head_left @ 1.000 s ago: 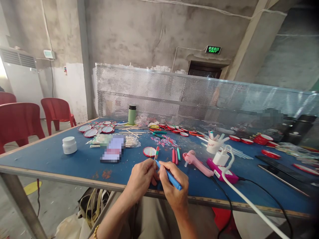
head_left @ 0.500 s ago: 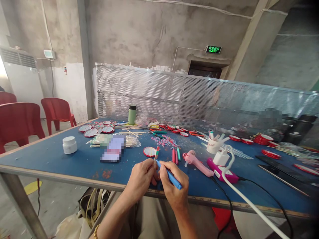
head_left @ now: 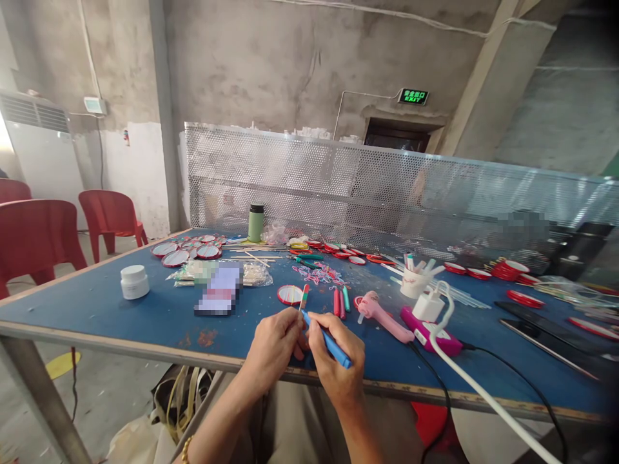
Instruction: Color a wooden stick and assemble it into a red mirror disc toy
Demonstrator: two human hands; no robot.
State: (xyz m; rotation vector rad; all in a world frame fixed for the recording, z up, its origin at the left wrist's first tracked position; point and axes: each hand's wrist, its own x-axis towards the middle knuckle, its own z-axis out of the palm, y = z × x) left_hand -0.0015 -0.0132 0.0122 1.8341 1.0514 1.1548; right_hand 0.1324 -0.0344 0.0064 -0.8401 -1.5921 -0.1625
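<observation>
Two hands on one stick at the near edge

Left hand (head_left: pixel 273 345) was closed on a thin stick (head_left: pixel 304 298), pinched between thumb and fingers. The stick's red-and-green end stood up past the knuckles, over the front edge of the table (head_left: pixel 97 309). Right hand (head_left: pixel 338 361) was wrapped around a blue pen (head_left: pixel 329 341), its tip laid at the stick just beside the left thumb. Could not tell whether the tip touched. Judged this piece mid-work, not yet set down.

Just beyond the hands, one red-rimmed disc (head_left: pixel 290 294) lay flat. A few short red and green rods (head_left: pixel 341 301) lay beside it, possibly done pieces, few in number. Right of those were a pink gun (head_left: pixel 382 316) on its side, a white charger (head_left: pixel 428 306) with its cord running off the near edge, and a cup (head_left: pixel 414 282) with sticks in it.

Further out, a white jar (head_left: pixel 134 281) stood alone at left. Bare wooden sticks (head_left: pixel 251 256) lay loose behind it. Many more discs were spread at the far left (head_left: pixel 186 250) and along the back toward the right. Judged that most stock lay unjoined, with far more left than done.

A green bottle (head_left: pixel 256 223) stood at the back edge, before the mesh screen (head_left: pixel 338 187).
</observation>
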